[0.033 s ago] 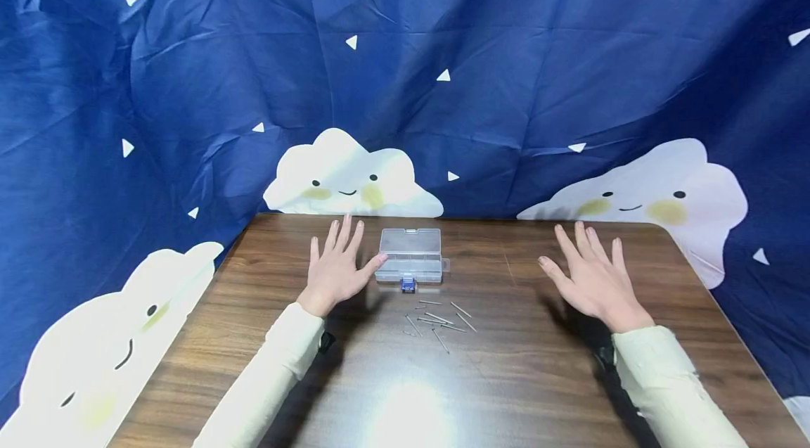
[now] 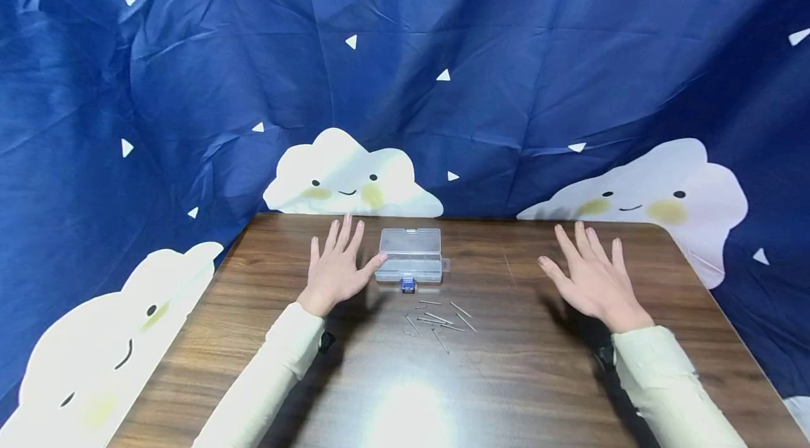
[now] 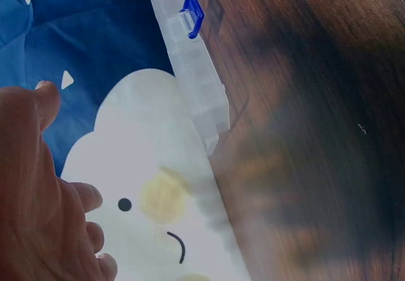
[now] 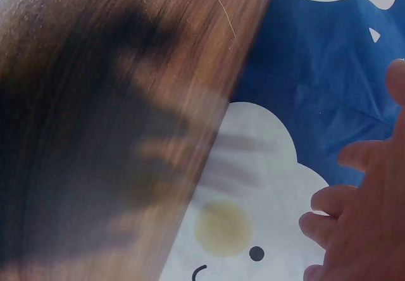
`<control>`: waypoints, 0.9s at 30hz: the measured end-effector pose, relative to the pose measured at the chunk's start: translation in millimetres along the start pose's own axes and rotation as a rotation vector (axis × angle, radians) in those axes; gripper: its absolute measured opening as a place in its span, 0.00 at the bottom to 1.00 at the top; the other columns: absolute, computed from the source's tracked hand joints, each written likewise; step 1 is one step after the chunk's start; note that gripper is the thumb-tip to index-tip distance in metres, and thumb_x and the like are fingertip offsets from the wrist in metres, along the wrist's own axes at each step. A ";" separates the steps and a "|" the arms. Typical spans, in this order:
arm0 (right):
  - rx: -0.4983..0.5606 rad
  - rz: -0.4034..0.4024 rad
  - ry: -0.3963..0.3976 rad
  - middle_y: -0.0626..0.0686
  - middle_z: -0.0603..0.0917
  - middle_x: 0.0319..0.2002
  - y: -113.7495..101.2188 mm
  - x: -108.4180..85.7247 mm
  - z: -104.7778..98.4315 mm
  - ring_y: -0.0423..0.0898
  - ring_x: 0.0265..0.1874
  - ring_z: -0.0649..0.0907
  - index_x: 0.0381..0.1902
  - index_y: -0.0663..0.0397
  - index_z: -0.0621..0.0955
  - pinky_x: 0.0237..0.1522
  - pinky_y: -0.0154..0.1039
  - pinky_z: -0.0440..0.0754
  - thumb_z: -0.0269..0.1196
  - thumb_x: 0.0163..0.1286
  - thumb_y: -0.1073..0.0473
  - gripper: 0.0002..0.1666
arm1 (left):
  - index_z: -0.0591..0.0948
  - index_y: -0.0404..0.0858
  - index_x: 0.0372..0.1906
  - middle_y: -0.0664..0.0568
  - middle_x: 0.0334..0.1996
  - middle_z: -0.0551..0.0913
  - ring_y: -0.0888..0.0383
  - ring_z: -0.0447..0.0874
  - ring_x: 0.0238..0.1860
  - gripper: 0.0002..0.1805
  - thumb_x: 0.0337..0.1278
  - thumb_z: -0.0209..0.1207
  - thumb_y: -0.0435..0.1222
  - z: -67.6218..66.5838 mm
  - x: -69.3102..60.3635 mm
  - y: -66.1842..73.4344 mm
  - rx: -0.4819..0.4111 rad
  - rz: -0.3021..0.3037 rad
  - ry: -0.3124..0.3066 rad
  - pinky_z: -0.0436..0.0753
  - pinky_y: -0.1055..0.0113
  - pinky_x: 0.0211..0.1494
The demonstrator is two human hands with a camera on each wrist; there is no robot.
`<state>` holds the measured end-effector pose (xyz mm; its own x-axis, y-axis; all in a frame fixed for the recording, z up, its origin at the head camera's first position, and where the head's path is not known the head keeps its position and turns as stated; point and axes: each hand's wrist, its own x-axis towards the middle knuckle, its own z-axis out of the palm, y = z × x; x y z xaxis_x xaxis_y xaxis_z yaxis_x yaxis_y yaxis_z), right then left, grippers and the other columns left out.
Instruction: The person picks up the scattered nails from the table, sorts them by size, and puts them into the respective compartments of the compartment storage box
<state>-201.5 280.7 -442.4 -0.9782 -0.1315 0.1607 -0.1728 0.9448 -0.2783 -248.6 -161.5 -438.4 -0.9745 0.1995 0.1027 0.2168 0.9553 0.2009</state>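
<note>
My left hand (image 2: 335, 272) is held over the table with straight, spread fingers and nothing in it. In the head view its thumb overlaps the left side of a clear plastic compartment box (image 2: 411, 277). From the left wrist, a gap shows between that hand (image 3: 31, 186) and the box (image 3: 196, 72). The box's lid (image 2: 410, 241) stands raised at the back, and a blue latch (image 2: 408, 285) hangs at its front. Several thin metal nails (image 2: 439, 318) lie scattered before the box. Well to the right, my right hand (image 2: 598, 290) is likewise spread and holds nothing.
The dark wooden table (image 2: 506, 378) has its far edge just beyond the box. Behind it hangs a blue cloth (image 2: 481, 117) with white clouds (image 2: 348, 174). A bright glare lies on the table near the front.
</note>
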 end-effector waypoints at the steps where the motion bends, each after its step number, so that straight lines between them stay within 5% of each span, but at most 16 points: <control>1: 0.002 0.003 -0.009 0.75 0.48 0.75 0.4 0.0 0.2 0.71 0.74 0.48 0.79 0.60 0.54 0.66 0.67 0.21 0.41 0.78 0.31 0.48 | 0.48 0.50 0.82 0.54 0.81 0.36 0.50 0.31 0.79 0.50 0.64 0.36 0.74 0.5 0.6 0.6 -0.002 0.003 0.003 0.36 0.37 0.74; 8: 0.000 0.023 -0.033 0.75 0.47 0.75 5.3 -2.1 0.1 0.71 0.74 0.48 0.80 0.60 0.52 0.67 0.68 0.23 0.40 0.78 0.30 0.49 | 0.50 0.46 0.82 0.50 0.81 0.39 0.50 0.32 0.79 0.52 0.63 0.40 0.73 6.4 5.2 1.3 -0.038 0.037 0.040 0.38 0.37 0.74; 16: 0.030 0.018 0.063 0.76 0.58 0.71 7.8 -1.0 -2.4 0.76 0.66 0.64 0.76 0.66 0.58 0.61 0.71 0.60 0.47 0.77 0.33 0.48 | 0.66 0.29 0.73 0.35 0.72 0.66 0.38 0.59 0.73 0.47 0.59 0.66 0.56 6.2 12.9 -2.3 -0.286 0.146 0.200 0.61 0.45 0.72; 22: 0.241 0.062 0.100 0.74 0.72 0.63 6.2 -2.0 4.6 0.72 0.57 0.75 0.71 0.70 0.67 0.55 0.68 0.70 0.52 0.77 0.38 0.43 | 0.75 0.34 0.67 0.36 0.55 0.82 0.40 0.82 0.55 0.40 0.50 0.76 0.45 12.9 15.6 -6.5 -0.600 0.038 0.173 0.79 0.50 0.58; 27: 0.366 0.092 0.112 0.65 0.84 0.49 0.2 -2.6 14.7 0.60 0.45 0.84 0.64 0.69 0.75 0.46 0.57 0.78 0.54 0.77 0.40 0.37 | 0.77 0.32 0.65 0.34 0.52 0.82 0.40 0.83 0.51 0.40 0.43 0.79 0.35 30.3 21.1 -10.8 -0.878 -0.081 0.099 0.81 0.54 0.56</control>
<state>-200.6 276.9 -456.8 -0.9763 0.0015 0.2165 -0.1345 0.7792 -0.6121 -273.2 -161.0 -467.9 -0.9881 0.0797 0.1317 0.1535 0.4452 0.8822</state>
